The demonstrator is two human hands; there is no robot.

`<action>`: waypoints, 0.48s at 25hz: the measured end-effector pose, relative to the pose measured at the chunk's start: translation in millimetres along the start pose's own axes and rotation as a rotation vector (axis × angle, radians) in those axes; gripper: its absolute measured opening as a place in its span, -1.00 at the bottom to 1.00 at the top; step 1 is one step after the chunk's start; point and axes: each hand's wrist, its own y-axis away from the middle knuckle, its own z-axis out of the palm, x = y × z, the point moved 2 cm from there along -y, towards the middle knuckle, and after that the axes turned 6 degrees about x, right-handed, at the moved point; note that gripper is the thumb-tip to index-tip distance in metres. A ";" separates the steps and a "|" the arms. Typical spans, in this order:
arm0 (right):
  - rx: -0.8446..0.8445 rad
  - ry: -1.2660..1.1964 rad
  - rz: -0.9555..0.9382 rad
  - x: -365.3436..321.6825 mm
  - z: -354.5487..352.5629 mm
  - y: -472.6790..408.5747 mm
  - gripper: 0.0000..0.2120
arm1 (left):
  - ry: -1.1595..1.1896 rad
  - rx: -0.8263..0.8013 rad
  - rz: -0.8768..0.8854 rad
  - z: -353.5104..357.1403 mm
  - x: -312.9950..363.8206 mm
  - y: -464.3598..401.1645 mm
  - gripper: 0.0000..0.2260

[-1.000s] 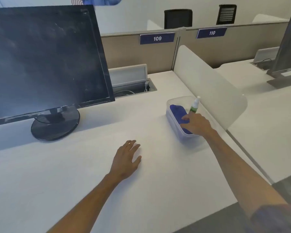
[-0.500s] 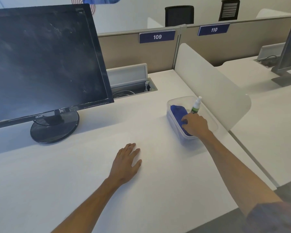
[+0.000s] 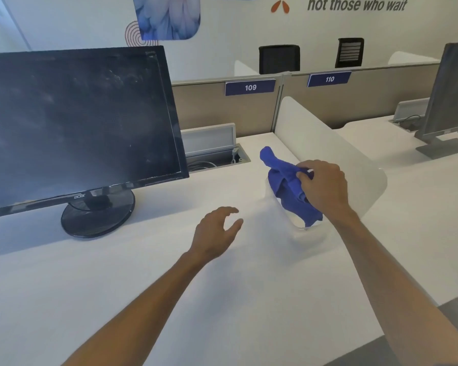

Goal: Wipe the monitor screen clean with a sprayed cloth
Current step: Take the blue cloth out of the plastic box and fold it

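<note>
While gripping the blue cloth [image 3: 288, 180], right hand [image 3: 324, 187] at centre right of the frame, fingers curled round a bunched fold, held above the clear plastic tub [image 3: 299, 225]. Cloth crumpled, one end pointing up and left, lower end hanging down into the tub. Tub standing on the white bench [image 3: 117, 286], just beside the curved translucent divider [image 3: 354, 159] at its right. Left hand [image 3: 216, 233] at centre of the frame, near the bench surface, fingers loosely bent and spread, thumb apart, holding nothing; contact with the bench not discernible. Black monitor [image 3: 74, 122] at upper left, upright on a round black base [image 3: 98, 215], screen dark and marked with pale dusty smears, well apart from both hands. Open cable hatch [image 3: 214, 151] set into the bench behind and right of the monitor, lid raised, white cables inside. Beige partition at the back of the bench bearing blue number plates 109 [image 3: 250, 87] and 110 [image 3: 329, 79]. Second monitor [image 3: 450, 101] at the right edge on the neighbouring bench. Two black chair backs and wall lettering along the top of the frame.
</note>
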 end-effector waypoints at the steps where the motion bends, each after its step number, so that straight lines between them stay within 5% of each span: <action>1: 0.029 -0.016 -0.026 -9.9 -6.3 2.3 -0.78 | 0.112 0.017 -0.022 -5.2 14.2 -7.5 -0.69; 7: 0.135 -0.136 -0.183 -70.2 -20.5 45.9 -0.81 | 0.816 -0.112 -0.358 -30.2 93.1 -43.4 -0.62; 12: 0.107 -0.272 -0.215 -98.9 3.0 90.1 -0.81 | 0.740 -0.066 -0.411 -40.6 84.0 -42.1 -0.86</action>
